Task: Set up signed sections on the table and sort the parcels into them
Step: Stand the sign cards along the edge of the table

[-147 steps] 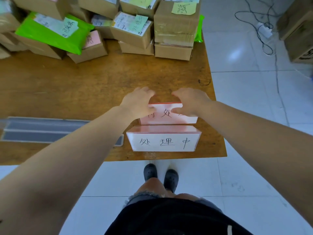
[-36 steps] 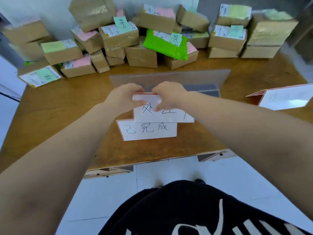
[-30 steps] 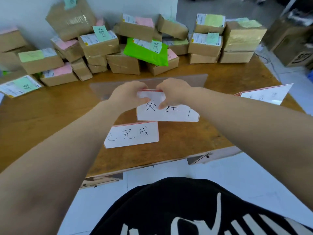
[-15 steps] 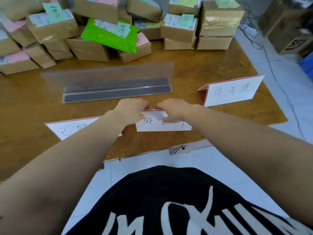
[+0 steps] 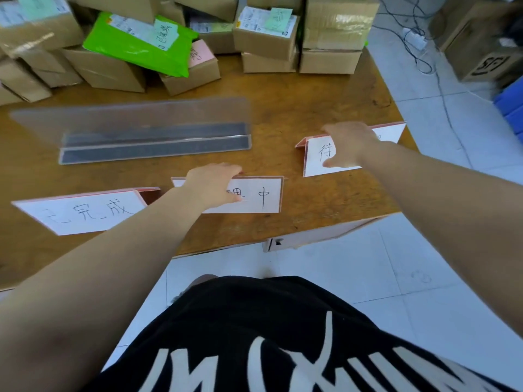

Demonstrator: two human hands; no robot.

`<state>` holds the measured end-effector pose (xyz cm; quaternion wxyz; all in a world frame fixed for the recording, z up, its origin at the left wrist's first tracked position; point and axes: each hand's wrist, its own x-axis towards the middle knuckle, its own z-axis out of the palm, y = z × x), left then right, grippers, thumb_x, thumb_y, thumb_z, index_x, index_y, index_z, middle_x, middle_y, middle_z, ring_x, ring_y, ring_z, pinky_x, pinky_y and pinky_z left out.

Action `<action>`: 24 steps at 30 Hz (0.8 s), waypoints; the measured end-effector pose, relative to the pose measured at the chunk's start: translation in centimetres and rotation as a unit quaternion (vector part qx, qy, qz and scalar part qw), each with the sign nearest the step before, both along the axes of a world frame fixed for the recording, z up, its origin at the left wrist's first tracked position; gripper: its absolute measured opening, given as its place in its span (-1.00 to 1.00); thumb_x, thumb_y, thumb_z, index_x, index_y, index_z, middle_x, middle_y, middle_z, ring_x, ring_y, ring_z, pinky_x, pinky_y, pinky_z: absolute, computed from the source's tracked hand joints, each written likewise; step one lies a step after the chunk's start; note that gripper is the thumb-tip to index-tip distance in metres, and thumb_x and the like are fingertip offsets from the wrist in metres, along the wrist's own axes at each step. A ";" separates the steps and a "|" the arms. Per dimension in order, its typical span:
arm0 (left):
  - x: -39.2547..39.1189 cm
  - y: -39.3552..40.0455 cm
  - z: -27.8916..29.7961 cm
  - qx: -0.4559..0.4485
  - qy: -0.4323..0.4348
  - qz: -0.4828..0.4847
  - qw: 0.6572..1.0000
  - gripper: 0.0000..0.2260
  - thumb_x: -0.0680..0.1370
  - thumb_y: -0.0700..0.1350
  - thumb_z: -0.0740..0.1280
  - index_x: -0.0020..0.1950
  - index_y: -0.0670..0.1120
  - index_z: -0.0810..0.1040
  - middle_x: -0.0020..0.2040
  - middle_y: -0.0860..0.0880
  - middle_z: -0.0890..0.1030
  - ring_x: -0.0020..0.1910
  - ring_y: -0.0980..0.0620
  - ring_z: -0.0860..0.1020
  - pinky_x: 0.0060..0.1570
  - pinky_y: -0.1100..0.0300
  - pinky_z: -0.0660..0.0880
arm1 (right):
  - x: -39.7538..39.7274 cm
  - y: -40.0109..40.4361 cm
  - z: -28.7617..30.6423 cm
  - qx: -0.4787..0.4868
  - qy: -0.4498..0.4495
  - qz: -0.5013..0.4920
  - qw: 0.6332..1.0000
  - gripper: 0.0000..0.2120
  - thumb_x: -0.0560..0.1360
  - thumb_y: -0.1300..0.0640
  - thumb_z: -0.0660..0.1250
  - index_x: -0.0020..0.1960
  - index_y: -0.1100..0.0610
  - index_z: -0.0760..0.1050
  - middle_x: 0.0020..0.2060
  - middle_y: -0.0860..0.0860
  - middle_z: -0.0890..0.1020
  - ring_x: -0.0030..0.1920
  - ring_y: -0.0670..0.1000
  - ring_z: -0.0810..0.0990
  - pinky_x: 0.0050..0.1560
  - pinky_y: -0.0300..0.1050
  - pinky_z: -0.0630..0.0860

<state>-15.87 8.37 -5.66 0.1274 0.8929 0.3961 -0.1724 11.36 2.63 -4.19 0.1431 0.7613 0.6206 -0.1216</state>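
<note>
Left hand (image 5: 212,184) grips the top fold of the middle white folded-card tent sign (image 5: 256,195) at 6 o'clock on the brown wooden counter (image 5: 311,108), long axis 9-to-3, while right hand (image 5: 346,144) grips the 3 o'clock tent sign (image 5: 317,157); brown cardboard parcels (image 5: 266,32) wait unsorted at 12.

A black shirt (image 5: 283,335) with big white letters fills the bottom of the view. The floor (image 5: 382,264) is made of pale tiles. Black cables (image 5: 441,89) lie across it at the far right, near a white plug block (image 5: 414,38). Next to them sits a big brown box (image 5: 486,41), and maybe a blue crate (image 5: 512,103).
</note>
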 end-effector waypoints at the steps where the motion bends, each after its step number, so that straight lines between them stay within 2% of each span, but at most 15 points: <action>1: 0.0 0.0 0.0 -0.001 -0.004 0.015 1.000 -0.54 0.49 0.10 0.36 0.34 0.05 0.36 0.26 0.04 0.50 0.18 -0.03 0.49 0.02 0.06 0.49 | 0.5 -0.2 -0.3 -0.004 0.000 0.006 1.000 -0.40 0.40 -0.06 0.43 0.36 0.10 0.34 0.26 0.08 0.52 0.22 0.16 0.49 0.15 0.07 0.48; 3: -0.2 0.0 0.0 -0.003 -0.007 0.037 0.999 -0.60 0.50 0.07 0.35 0.30 0.04 0.40 0.23 0.03 0.51 0.16 -0.02 0.50 0.01 0.07 0.47 | 1.0 -0.5 -0.6 -0.002 0.011 0.018 1.000 -0.52 0.42 -0.02 0.43 0.27 0.09 0.40 0.16 0.06 0.57 0.13 0.14 0.53 0.03 0.04 0.53; 6: -0.3 -0.2 0.1 -0.006 0.001 0.046 0.999 -0.65 0.51 0.05 0.35 0.26 0.02 0.42 0.18 0.02 0.52 0.11 -0.03 0.51 -0.02 0.08 0.48 | 1.3 -1.3 -0.9 0.001 0.021 0.036 0.999 -0.62 0.43 0.01 0.42 0.19 0.08 0.45 0.09 0.05 0.59 0.06 0.12 0.53 -0.05 0.01 0.53; 12: -0.5 -1.0 0.2 -0.025 -0.002 0.069 0.997 -0.66 0.51 0.02 0.36 0.24 0.01 0.42 0.17 0.01 0.53 0.07 -0.01 0.50 0.00 0.09 0.51 | 1.5 -3.7 -0.9 -0.004 0.045 0.045 0.998 -0.56 0.44 0.06 0.43 0.28 0.01 0.43 0.14 0.00 0.57 0.12 0.08 0.52 0.01 0.00 0.53; 16: -0.7 -1.8 0.4 -0.027 0.003 0.087 0.996 -0.57 0.53 0.00 0.34 0.37 -0.04 0.35 0.31 -0.03 0.47 0.21 -0.04 0.47 0.09 0.10 0.46 | 1.6 -5.1 -0.7 -0.007 0.050 0.043 0.998 -0.56 0.42 0.09 0.44 0.27 0.00 0.44 0.13 -0.02 0.58 0.12 0.05 0.52 -0.08 -0.07 0.50; 19: -0.9 -2.3 0.7 -0.028 0.003 0.091 0.995 -0.54 0.54 -0.01 0.32 0.41 -0.06 0.31 0.36 -0.05 0.43 0.28 -0.06 0.43 0.16 0.08 0.43 | 1.5 -6.0 -0.7 0.003 0.045 0.041 0.998 -0.56 0.43 0.08 0.44 0.28 0.00 0.44 0.15 -0.02 0.58 0.13 0.06 0.52 -0.06 -0.07 0.49; 24: -1.2 -2.8 0.9 -0.036 -0.001 0.090 0.995 -0.56 0.53 -0.02 0.34 0.37 -0.06 0.35 0.30 -0.05 0.48 0.21 -0.05 0.46 0.09 0.11 0.44 | 1.5 -7.1 -1.0 0.017 0.047 0.033 0.998 -0.58 0.41 0.08 0.45 0.24 0.00 0.46 0.14 -0.03 0.59 0.11 0.04 0.52 -0.07 -0.09 0.50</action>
